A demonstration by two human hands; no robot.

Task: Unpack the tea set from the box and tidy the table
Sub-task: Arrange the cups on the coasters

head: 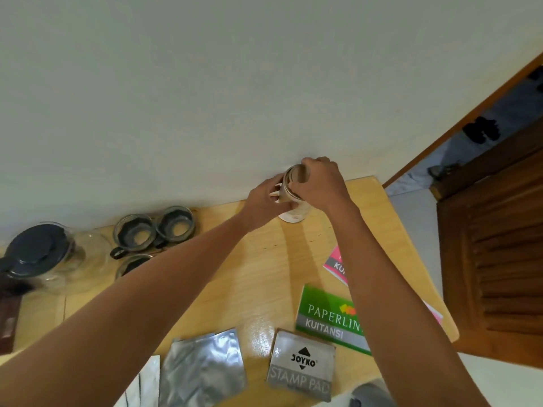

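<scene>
A glass jar [294,214] stands at the far edge of the wooden table [258,277], against the wall. Rolled brown cardboard [296,174] sticks out of its mouth. My left hand [266,198] grips the jar's left side. My right hand [321,183] is closed over the jar's top and the cardboard. At the far left lies a glass teapot [44,259] with a dark lid. Beside it are three glass cups with dark inserts [135,235] [175,224] [132,264]; my left forearm hides part of the nearest one.
Near me lie a silver foil pouch [202,368], a Joyko stamp pad box [301,365], a green Paperline receipt book [329,318] and a pink one [335,262]. A dark brown box [8,318] sits at the left edge. A wooden door [496,248] is on the right.
</scene>
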